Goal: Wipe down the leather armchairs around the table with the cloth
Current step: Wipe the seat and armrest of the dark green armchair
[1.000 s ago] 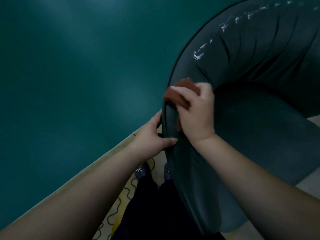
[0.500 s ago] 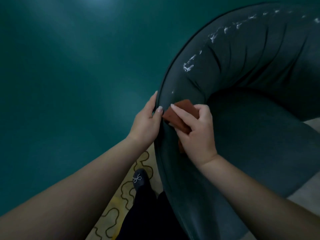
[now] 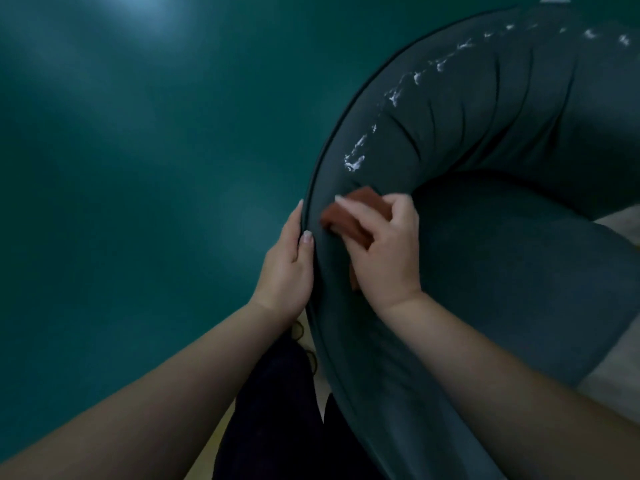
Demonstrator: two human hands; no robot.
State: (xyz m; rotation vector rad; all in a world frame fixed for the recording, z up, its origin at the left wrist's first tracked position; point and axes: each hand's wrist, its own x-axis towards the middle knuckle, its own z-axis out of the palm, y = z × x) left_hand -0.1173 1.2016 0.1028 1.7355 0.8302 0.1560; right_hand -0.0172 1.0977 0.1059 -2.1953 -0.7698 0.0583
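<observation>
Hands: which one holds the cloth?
The right hand grips the brown cloth against the armchair; the left hand only holds its outer edge.

The curved dark teal leather armchair (image 3: 485, 140) looks smooth with a dull, soft sheen, its backrest gathered into shallow pleats and edged with a thin dark piping cord. A broken trail of white foamy smears (image 3: 394, 95) runs along its top, wet-looking and bright against the matt hide. The folded rust-brown cloth (image 3: 349, 220) appears soft, woven and matt, without shine. The deep green wall (image 3: 138, 168) behind is smooth and faintly glossy, carrying pale blurred reflections. The dark trousers (image 3: 277, 410) below look like matt fabric.
</observation>
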